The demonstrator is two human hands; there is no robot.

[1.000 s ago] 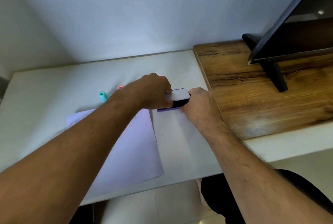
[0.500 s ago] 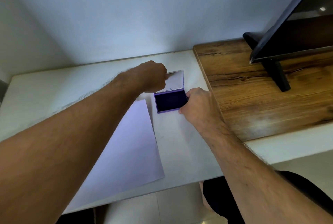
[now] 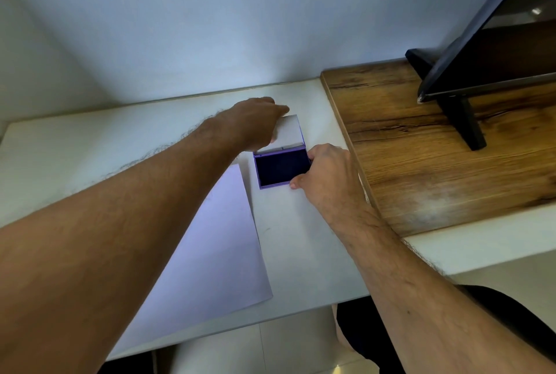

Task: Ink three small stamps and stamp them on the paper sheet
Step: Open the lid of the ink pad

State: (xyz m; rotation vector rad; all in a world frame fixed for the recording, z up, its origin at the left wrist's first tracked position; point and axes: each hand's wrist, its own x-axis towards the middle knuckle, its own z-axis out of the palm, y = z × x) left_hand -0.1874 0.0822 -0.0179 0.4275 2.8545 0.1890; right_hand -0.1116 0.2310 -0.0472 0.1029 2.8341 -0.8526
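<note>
Nearest, two bare forearms reaching in from the lower edge, both cut off by the frame, the left one covering much of the paper sheet (image 3: 219,253). One sheet only, pale lilac-white, lying flat on the white bench (image 3: 75,157), its left part hidden under that forearm, its near right corner close to the bench's front edge. Below the bench, a strip of tiled floor and dark clothing at lower right, only partly seen.

Farther in, just past the sheet's far right corner, one ink pad (image 3: 281,167): purple case, dark blue-black inking surface, lying open on the bench. Right hand (image 3: 328,175) at its right side, grip pinching the case edge, thumb at the near corner, fingertips at the far corner. Left hand (image 3: 255,122) at the lid (image 3: 288,130), a pale panel tilted up and back from the hinge; grip closed on the lid's left edge, fingertips hidden behind the knuckles.

No stamps to be made out anywhere; possibly hidden behind the left arm, cannot tell.

To the right, one wooden board (image 3: 436,163) on the bench. Farthest, one dark monitor (image 3: 496,42) on a black stand, cut off by the top and right edges. Plain white wall behind.
</note>
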